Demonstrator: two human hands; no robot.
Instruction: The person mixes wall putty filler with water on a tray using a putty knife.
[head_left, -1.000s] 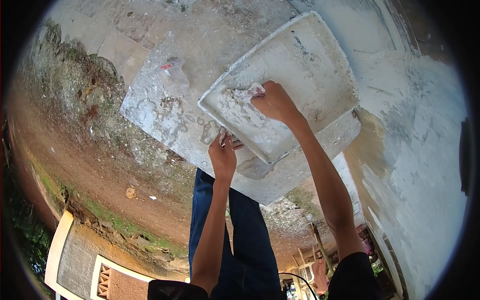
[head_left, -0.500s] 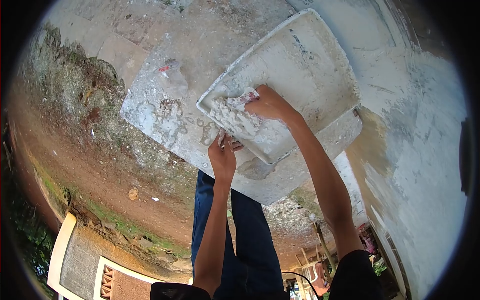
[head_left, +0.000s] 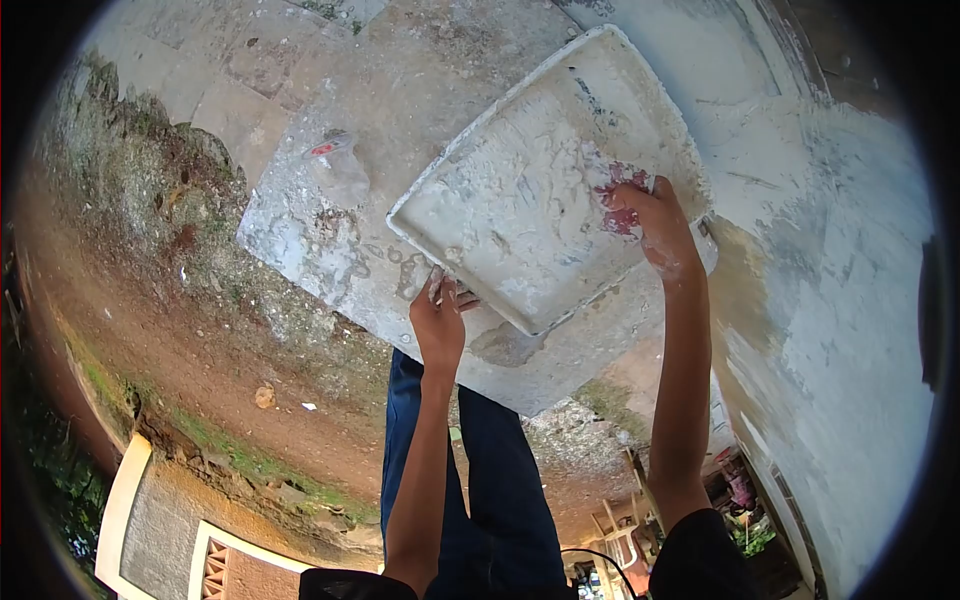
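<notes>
A shallow rectangular tray (head_left: 455, 262) holds wet, whitish plaster-like paste (head_left: 530, 170) spread over its bottom. At the tray's near left edge, my left hand (head_left: 438, 318) grips the rim, with its fingers partly under it. My right hand (head_left: 655, 222) is inside the tray near the right side, its fingers closed on a reddish, paste-covered scraper (head_left: 618, 200). Much of this tool is coated, so its full shape is hard to make out. The tray rests on a flat, stained board (head_left: 290, 235).
A crumpled clear plastic bag (head_left: 342, 172) with a red mark lies on the board, left of the tray. A wall smeared with grey-white plaster (head_left: 840, 290) rises at the right. Rough soil and rubble (head_left: 220, 260) lie at the left.
My right hand has moved right across the tray with the tool. The lump of paste at the left corner is now spread toward the right. My left hand stays at the rim.
</notes>
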